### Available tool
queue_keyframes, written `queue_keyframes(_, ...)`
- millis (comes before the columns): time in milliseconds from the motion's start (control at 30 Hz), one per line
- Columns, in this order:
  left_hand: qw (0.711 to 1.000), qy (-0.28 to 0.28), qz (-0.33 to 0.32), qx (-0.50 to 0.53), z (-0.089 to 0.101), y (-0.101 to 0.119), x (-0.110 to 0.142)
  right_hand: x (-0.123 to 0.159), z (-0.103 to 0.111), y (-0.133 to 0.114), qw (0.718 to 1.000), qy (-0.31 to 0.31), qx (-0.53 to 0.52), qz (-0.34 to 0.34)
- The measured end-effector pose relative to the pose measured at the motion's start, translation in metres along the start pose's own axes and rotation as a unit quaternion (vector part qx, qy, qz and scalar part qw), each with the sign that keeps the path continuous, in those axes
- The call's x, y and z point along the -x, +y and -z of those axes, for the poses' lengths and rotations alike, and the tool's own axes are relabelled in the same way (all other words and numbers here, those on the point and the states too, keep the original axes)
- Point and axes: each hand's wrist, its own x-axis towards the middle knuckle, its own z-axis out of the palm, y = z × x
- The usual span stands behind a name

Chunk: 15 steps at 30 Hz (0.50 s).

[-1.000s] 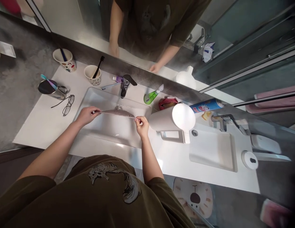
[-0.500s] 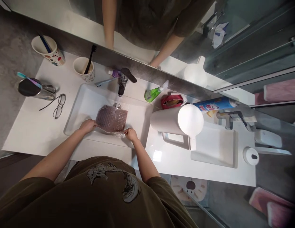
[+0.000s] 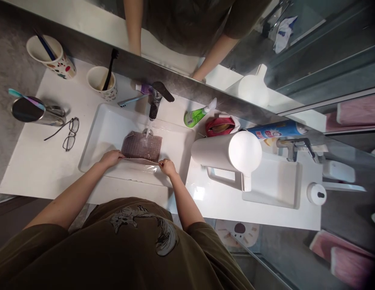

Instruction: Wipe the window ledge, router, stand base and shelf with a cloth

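Observation:
A brownish-pink cloth, wet and ribbed, is stretched over the left white sink. My left hand pinches its near left corner, and my right hand grips the near right corner. Water runs from the dark faucet onto the far part of the cloth. Beneath the cloth, the sink floor is hidden.
Left of the sink lie glasses beside a metal mug. Behind stand two patterned cups with toothbrushes. A green bottle, a red pouch and a large white pitcher are on the right, near a second sink.
The view has shifted slightly. The cloth's near edge is pulled straighter between my hands; both hands keep their hold, and the water still runs.

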Motion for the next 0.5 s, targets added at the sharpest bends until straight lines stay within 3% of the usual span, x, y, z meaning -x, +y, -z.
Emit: queue_keyframes(500,0.999,0.001,-0.005,0.034,-0.0090,-0.0029,0.0023,0.0081,0.0016,-0.0008,1.000,-0.014,-0.017,-0.003)
